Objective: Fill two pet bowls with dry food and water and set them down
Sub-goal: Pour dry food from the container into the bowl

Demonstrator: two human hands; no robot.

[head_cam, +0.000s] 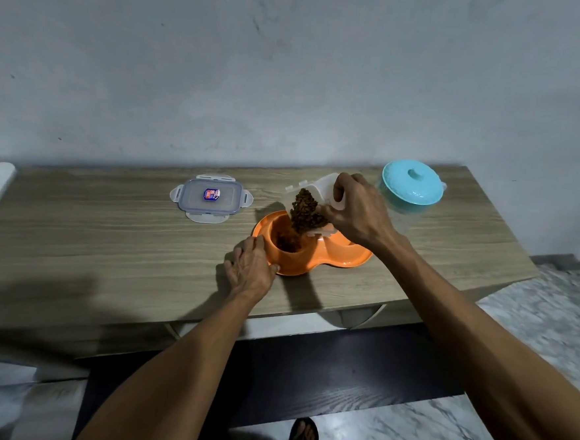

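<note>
Tabletop (pixel 108 241): right fingers (pixel 347 186) around tilted container (pixel 320 187)

Top of the bench (pixel 108 241): matt wood-grain finish. Orange double bowl (pixel 351 258), centre frame: smooth, glossy plastic. Above it, food container (pixel 321 187): translucent plastic. Centre left, flat lid (pixel 194 196): clear plastic. Upper right, jug lid (pixel 411 183): teal plastic. Lower right, floor (pixel 421 435): polished, marble-veined.

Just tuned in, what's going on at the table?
The right hand tips a clear container, pouring dry food into the left well of the orange double bowl. The left hand holds the bowl's rim steady. The right well looks empty. The container's lid lies flat on the table, and a teal-lidded pitcher stands untouched behind.
</note>
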